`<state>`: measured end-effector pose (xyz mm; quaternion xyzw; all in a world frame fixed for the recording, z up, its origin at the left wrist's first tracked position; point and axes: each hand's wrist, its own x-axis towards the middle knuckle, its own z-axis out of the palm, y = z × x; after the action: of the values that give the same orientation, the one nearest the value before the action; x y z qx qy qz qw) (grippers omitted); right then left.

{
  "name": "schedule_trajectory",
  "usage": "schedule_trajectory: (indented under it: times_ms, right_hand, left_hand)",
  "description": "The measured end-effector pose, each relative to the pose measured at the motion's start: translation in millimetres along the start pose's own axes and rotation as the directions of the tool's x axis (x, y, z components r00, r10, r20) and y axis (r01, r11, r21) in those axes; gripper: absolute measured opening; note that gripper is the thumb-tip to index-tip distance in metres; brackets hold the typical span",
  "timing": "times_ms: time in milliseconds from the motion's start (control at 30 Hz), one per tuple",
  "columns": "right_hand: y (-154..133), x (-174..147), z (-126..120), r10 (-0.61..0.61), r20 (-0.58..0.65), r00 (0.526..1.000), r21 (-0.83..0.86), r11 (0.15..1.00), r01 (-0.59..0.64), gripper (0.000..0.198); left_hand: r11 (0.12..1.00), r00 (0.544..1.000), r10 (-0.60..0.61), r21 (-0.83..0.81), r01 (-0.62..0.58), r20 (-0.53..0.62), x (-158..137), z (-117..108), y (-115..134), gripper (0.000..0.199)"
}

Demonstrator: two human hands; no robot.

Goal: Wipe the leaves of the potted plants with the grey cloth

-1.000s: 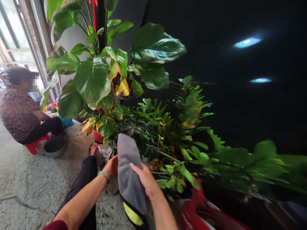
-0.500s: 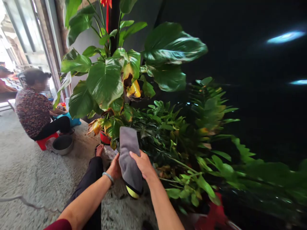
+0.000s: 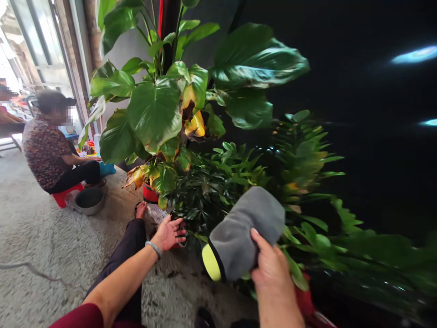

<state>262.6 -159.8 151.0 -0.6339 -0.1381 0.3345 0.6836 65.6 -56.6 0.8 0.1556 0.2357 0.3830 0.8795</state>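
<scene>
My right hand (image 3: 273,269) grips a folded grey microfibre cloth (image 3: 244,232) by its near side, thumb on top. The cloth is held tilted in front of the plants, and its lower left end shows a black edging and a yellow-green side. Apart from the cloth, my left hand (image 3: 169,233) is held palm up with its fingers spread and nothing in it. Just beyond that hand are a printed sheet or bag (image 3: 157,213) and a red pot (image 3: 150,193). Large green leaves (image 3: 155,114), some yellow and brown, rise above.
At the left a person (image 3: 51,141) sits on a red stool (image 3: 66,195) beside a grey basin (image 3: 89,200). Low bushy plants (image 3: 211,182) line the dark glossy wall (image 3: 368,82). A cable (image 3: 34,269) lies across the concrete floor (image 3: 51,237).
The cloth has swung to the right in my right hand and now lies tilted rather than upright. My left hand has come off the cloth and opened.
</scene>
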Motion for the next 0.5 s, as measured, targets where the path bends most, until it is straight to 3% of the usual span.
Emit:
schedule_trajectory:
  times_ms: [67,133,233,367,500]
  right_hand:
    - [26,-3,11,0.127,0.081,0.989,0.041,0.991,-0.131,0.035]
    - [54,-22,12,0.266,0.185,0.946,0.003,0.962,-0.271,0.032]
    - [71,-61,-2,0.343,0.236,0.909,-0.05,0.939,-0.342,0.036]
    - [31,-78,-2,0.276,0.239,0.931,-0.095,0.961,-0.26,0.049]
    - [-1,-52,43,0.119,0.357,0.927,-0.016,0.992,-0.121,0.047]
  left_hand:
    - [1.0,1.0,0.004,0.019,-0.004,-0.012,-4,-1,3,0.057]
    - [0.999,0.999,0.014,0.035,-0.013,-0.037,-6,-5,9,0.054]
    - [0.999,0.997,0.025,0.038,-0.022,-0.069,-7,-12,14,0.05]
    - [1.0,0.998,0.018,0.012,-0.017,-0.057,0,-16,9,0.048]
    - [1.0,1.0,0.018,0.001,-0.018,0.025,8,-14,-4,0.05]
